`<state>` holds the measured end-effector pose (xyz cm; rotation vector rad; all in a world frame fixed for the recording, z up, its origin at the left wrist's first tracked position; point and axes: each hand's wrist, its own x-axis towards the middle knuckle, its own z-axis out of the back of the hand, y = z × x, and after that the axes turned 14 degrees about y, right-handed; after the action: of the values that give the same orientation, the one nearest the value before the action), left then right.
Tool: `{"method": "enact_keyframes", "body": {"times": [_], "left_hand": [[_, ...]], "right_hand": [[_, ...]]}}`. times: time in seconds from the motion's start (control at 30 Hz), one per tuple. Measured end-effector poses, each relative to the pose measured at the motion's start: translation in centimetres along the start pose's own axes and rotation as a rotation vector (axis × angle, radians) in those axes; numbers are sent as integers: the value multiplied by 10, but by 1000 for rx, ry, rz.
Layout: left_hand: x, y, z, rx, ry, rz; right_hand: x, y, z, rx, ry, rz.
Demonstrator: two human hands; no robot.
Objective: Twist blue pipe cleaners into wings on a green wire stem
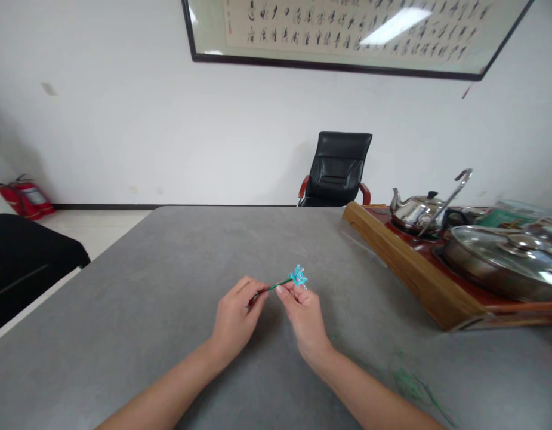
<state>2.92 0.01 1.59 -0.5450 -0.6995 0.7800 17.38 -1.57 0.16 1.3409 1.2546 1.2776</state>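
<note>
A small turquoise craft flower (298, 276) sits on a thin green stem (273, 288), held a little above the grey table. My left hand (236, 316) pinches the lower end of the stem between fingers and thumb. My right hand (305, 322) pinches the stem just below the flower head, with the fingertips partly hiding its base. A loose tangle of thin green strands (412, 385) lies on the tabletop to the right of my right forearm.
A wooden-edged tea tray (414, 263) at the right holds a steel kettle (416, 210) and a lidded steel pot (503, 263). The grey table (168, 286) spreads before me. Beyond stand a black chair (336, 170) and, at far left, fire extinguishers (25, 200).
</note>
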Motion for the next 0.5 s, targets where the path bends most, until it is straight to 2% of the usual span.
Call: {"method": "enact_keyframes", "body": {"times": [0.17,0.5], "left_hand": [[-7,2,-4,-32,-47,36],[-9,0,-12,-129,-76,121]], "right_hand": [[0,-7,2,-27,30,50],[-4,2,10,31,145,-35]]}}
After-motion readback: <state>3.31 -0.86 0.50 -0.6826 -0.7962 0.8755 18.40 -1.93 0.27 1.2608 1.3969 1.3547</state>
